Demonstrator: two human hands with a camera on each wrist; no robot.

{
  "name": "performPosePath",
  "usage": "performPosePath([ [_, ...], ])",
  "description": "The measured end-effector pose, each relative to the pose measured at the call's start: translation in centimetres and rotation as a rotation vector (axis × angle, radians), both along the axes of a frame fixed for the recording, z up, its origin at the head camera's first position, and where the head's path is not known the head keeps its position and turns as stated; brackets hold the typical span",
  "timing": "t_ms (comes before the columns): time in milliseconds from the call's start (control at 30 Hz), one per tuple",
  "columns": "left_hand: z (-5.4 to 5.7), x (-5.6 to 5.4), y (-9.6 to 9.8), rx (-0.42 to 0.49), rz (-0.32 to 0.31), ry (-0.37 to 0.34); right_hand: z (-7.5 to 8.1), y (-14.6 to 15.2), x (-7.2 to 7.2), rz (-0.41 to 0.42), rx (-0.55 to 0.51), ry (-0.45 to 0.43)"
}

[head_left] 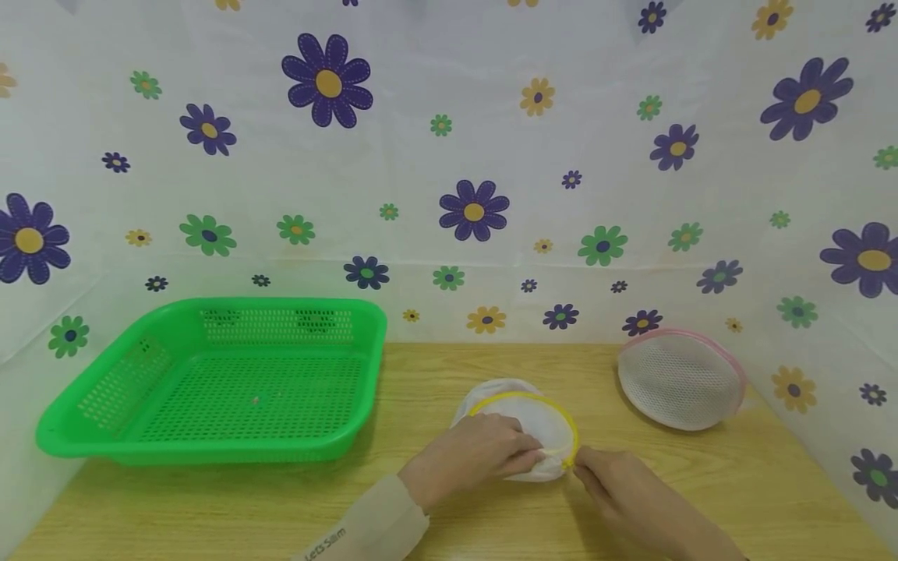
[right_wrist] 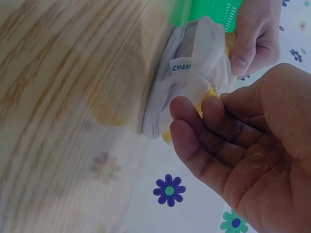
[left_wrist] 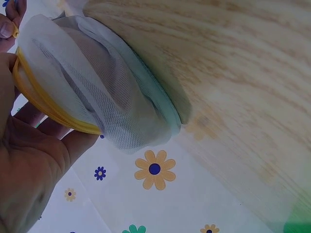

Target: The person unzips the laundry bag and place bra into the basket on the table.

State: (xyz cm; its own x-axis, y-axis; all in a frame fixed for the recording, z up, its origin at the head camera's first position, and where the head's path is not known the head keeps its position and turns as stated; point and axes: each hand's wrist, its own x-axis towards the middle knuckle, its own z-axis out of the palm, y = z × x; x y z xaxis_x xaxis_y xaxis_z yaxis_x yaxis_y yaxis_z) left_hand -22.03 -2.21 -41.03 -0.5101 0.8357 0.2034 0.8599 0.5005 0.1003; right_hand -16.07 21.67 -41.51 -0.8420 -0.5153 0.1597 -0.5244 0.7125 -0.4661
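A white mesh laundry bag point(head_left: 529, 413) with a yellow zipper point(head_left: 577, 432) lies on the wooden table at the middle right. My left hand point(head_left: 484, 448) grips the bag by its near side, with fingers curled over the zippered edge. At the right end of the zipper, my right hand point(head_left: 620, 483) pinches the small yellow pull between thumb and forefinger; the fingertips partly hide it. In the left wrist view the bag's mesh point(left_wrist: 112, 92) looks puffed and creased. A white label point(right_wrist: 181, 67) with dark lettering shows on the bag in the right wrist view.
On the left stands a green plastic basket point(head_left: 381, 331) with perforated walls and floor. A second mesh bag point(head_left: 680, 382), edged in pink, sits at the back right of the table point(head_left: 701, 475). A flower-patterned sheet point(head_left: 393, 164) encloses the back and sides.
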Motion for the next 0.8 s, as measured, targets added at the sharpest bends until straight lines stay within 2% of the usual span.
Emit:
performPosePath([
  [200, 0.1, 0.0, 0.0, 0.008, 0.001, -0.044, 0.1, -0.1, 0.1, -0.009, 0.004, -0.027],
  [300, 0.1, 0.0, 0.0, 0.002, 0.002, -0.034, 0.2, -0.2, 0.1, -0.012, 0.009, -0.035],
  [567, 0.4, 0.3, -0.1, -0.043, 0.003, -0.026, 0.2, 0.0, 0.2, 0.024, -0.02, 0.031],
  [667, 0.6, 0.7, -0.2, -0.06, -0.004, -0.004, 0.2, 0.2, 0.1, 0.03, -0.017, -0.007],
  [800, 0.7, 1.3, -0.5, -0.083, -0.015, 0.036, 0.3, 0.6, -0.1, 0.008, 0.014, -0.114],
])
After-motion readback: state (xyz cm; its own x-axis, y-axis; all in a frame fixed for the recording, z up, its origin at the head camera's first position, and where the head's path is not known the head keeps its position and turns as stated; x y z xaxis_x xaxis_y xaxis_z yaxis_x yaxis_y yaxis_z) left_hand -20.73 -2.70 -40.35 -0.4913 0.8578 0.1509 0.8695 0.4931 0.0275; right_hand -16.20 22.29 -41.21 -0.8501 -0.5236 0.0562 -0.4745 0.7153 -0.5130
